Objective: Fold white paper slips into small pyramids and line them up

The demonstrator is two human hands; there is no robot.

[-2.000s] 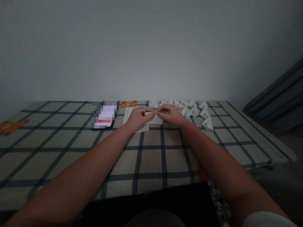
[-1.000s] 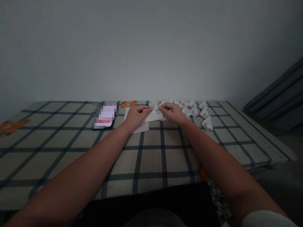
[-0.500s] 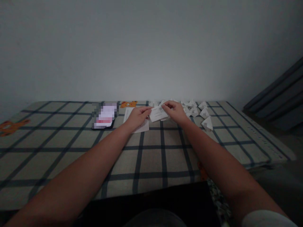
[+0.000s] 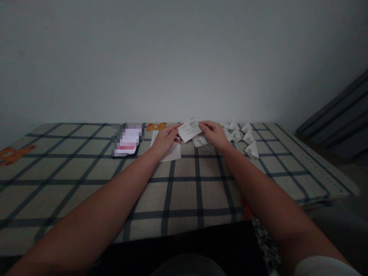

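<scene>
One small white printed paper slip [image 4: 189, 130] is held tilted just above the grey checked-cloth counter [image 4: 184, 191]. The left hand [image 4: 164, 140] pinches its left edge and the right hand [image 4: 215, 134] pinches its right edge. Both bare forearms stretch straight forward. The slip's grey printing is too small to read. Just below it lies a small creased white paper piece [image 4: 199, 141], with a flat white sheet [image 4: 174, 154] under the left hand. Folded white paper triangles [image 4: 247, 138] sit to the right, and a dark phone [image 4: 127, 141] to the left.

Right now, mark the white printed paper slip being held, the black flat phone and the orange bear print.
white printed paper slip [image 4: 189, 130], head view, slip's middle.
black flat phone [image 4: 127, 142], head view, its screen.
orange bear print [image 4: 156, 126], head view, its body.
</scene>
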